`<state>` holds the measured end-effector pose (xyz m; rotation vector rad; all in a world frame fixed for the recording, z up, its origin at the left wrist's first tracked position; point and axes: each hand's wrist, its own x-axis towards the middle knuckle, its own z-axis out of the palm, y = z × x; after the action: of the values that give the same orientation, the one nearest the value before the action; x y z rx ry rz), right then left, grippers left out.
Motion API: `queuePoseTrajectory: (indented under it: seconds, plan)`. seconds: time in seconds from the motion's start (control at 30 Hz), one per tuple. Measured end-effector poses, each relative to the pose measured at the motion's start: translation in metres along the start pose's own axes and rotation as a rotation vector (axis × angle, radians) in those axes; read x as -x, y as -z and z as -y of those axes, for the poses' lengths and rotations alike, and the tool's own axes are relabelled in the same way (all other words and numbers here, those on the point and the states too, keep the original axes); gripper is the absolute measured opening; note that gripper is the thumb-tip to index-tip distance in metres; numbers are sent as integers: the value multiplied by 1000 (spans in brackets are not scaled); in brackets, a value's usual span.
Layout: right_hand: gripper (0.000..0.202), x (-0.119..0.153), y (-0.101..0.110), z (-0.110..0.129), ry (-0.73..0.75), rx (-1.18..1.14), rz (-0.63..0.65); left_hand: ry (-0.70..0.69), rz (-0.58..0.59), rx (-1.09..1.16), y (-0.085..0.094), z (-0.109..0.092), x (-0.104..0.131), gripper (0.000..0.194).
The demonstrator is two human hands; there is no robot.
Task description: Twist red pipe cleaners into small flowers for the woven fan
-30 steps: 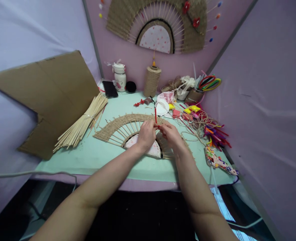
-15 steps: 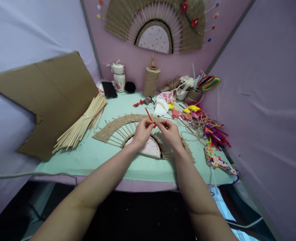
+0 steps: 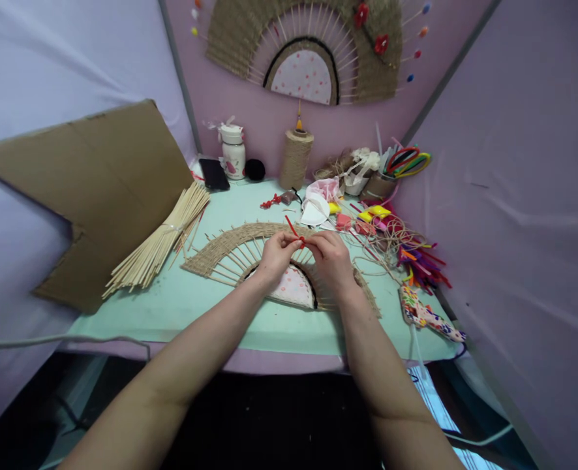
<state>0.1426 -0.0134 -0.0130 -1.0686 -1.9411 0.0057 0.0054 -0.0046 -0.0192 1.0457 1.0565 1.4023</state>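
Between my two hands is a red pipe cleaner (image 3: 291, 226), one straight end sticking up to the left and the rest bent into a small red bunch at my fingertips. My left hand (image 3: 278, 256) pinches it with thumb and forefinger. From the other side my right hand (image 3: 332, 256) grips the same red piece, its fingers closed. Both hands are above a woven twine fan (image 3: 220, 248) with thin stick ribs, which lies on the pale green table. The fan's dotted white half-round centre (image 3: 293, 287) shows below my wrists; my hands and forearms cover parts of the fan.
At left a bundle of thin sticks (image 3: 159, 241) leans by a cardboard sheet (image 3: 107, 176). Behind stand a bottle (image 3: 233, 153), a phone (image 3: 214, 174) and a twine spool (image 3: 296, 160). Rightward lie coloured pipe cleaners (image 3: 423, 264) and a patterned glue gun (image 3: 428, 313).
My right hand has turned slightly, its fingers closing in on the red bunch. My left hand stays almost in place, and the pipe cleaner's free end has shifted very little.
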Motion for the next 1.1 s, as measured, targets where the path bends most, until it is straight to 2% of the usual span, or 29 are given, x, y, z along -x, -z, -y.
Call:
queuePoseTrajectory:
  seconds: [0.13, 0.23, 0.3, 0.37, 0.5, 0.6, 0.67, 0.77, 0.83, 0.93, 1.1]
  plan:
    - [19, 1, 0, 4, -3, 65, 29, -84, -18, -110, 3, 2, -1, 7]
    - [17, 2, 0, 8, -74, 41, 42, -191, -18, -277, 5, -1, 2, 3]
    - [16, 2, -1, 10, -199, -41, 42, -257, -19, -400, 6, -4, 6, 3]
    - [15, 2, -2, 10, -389, -178, 54, -316, -6, -520, 5, -7, 11, 4]
    - [24, -1, -5, 7, -807, -601, 163, -470, 66, -752, 1, -9, 18, 8]
    - [32, -2, -7, 5, -936, -849, 228, -541, 112, -802, -2, -7, 18, 9]
    - [31, -2, -8, 4, -938, -857, 182, -478, 80, -727, -2, -5, 15, 6]
    - [24, -2, -7, 4, -893, -732, 65, -261, -27, -477, -1, -4, 8, 2]
    - [28, -2, -6, 2, -836, -640, 16, -155, -71, -323, 0, -3, 5, 5]
    - [30, -1, -5, 2, -734, -560, 9, -124, -83, -239, 0, -3, 3, 8]
    - [23, 2, -9, 5, -647, -477, 1, -142, -54, -250, 1, -3, 5, 9]
